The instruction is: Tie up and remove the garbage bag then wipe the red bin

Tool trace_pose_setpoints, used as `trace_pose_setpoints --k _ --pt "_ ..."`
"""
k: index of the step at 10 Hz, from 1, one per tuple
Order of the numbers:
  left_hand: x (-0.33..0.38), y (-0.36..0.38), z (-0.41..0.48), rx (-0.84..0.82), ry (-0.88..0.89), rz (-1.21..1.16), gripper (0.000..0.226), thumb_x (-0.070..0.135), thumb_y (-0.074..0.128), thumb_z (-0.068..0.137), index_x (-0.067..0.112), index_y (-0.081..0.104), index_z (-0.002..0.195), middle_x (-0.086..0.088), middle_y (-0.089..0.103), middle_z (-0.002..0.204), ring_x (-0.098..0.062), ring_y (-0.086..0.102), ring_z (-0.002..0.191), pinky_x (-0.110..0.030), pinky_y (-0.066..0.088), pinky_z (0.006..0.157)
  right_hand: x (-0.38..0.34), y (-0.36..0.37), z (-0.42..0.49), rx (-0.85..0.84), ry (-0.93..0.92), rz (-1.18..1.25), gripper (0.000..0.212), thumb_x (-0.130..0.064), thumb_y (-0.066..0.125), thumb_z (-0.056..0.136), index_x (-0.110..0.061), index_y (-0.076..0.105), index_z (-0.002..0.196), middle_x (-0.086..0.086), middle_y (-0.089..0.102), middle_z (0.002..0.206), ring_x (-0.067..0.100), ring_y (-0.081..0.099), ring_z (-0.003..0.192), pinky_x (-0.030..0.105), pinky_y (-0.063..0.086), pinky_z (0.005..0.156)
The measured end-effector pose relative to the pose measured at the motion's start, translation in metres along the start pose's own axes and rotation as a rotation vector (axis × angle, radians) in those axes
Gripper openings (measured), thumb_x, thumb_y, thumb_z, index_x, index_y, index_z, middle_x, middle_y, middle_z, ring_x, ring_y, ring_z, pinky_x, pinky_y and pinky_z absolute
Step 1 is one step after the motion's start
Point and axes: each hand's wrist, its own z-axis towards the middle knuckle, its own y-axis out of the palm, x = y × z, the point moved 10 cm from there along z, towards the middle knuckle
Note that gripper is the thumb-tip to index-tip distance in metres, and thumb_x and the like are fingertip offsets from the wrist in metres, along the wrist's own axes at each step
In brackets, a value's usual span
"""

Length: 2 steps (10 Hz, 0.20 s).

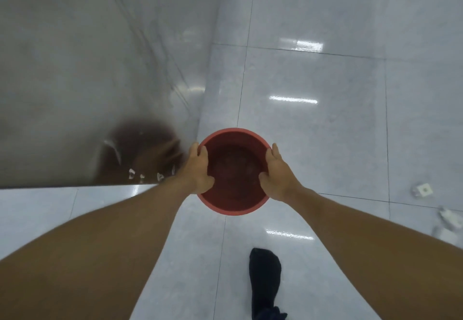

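Observation:
A round red bin (234,208) is in the middle of the head view, seen from above over the white tiled floor. Its inside looks bare, with no bag visible in it. My left hand (199,168) grips the bin's left rim, thumb inside and fingers outside. On the opposite side my right hand (276,172) grips the right rim the same way. Whether the bin rests on the floor or is lifted, I cannot tell. No garbage bag or wiping cloth is in view.
A shiny grey wall panel (87,69) fills the left, mirroring the bin as a brown blur. My foot in a dark sock (265,284) stands below the bin. Small white scraps (446,217) lie on the floor (325,131) at the right edge.

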Motion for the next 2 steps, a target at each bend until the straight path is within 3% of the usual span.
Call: trace_pose_setpoints --k 1,2 --pt "0.019 -0.031 -0.014 0.056 0.074 0.003 0.065 0.006 0.065 0.089 0.009 0.036 0.147 -0.013 0.031 0.153 -0.034 0.037 0.141 -0.046 0.041 0.115 -0.022 -0.022 -0.015 0.021 -0.042 0.001 0.063 -0.003 0.043 0.097 -0.012 0.025 0.157 0.011 0.004 0.171 0.032 0.013 0.156 0.041 0.022 0.123" --pt "0.034 -0.073 -0.042 0.129 0.112 0.048 0.055 0.011 0.056 0.094 0.000 0.037 0.144 -0.017 0.034 0.154 -0.035 0.032 0.143 -0.049 0.034 0.117 -0.058 -0.059 -0.043 0.102 -0.097 -0.069 0.060 -0.015 0.042 0.100 -0.011 0.025 0.158 0.011 0.009 0.170 0.030 0.008 0.156 0.048 0.016 0.125"
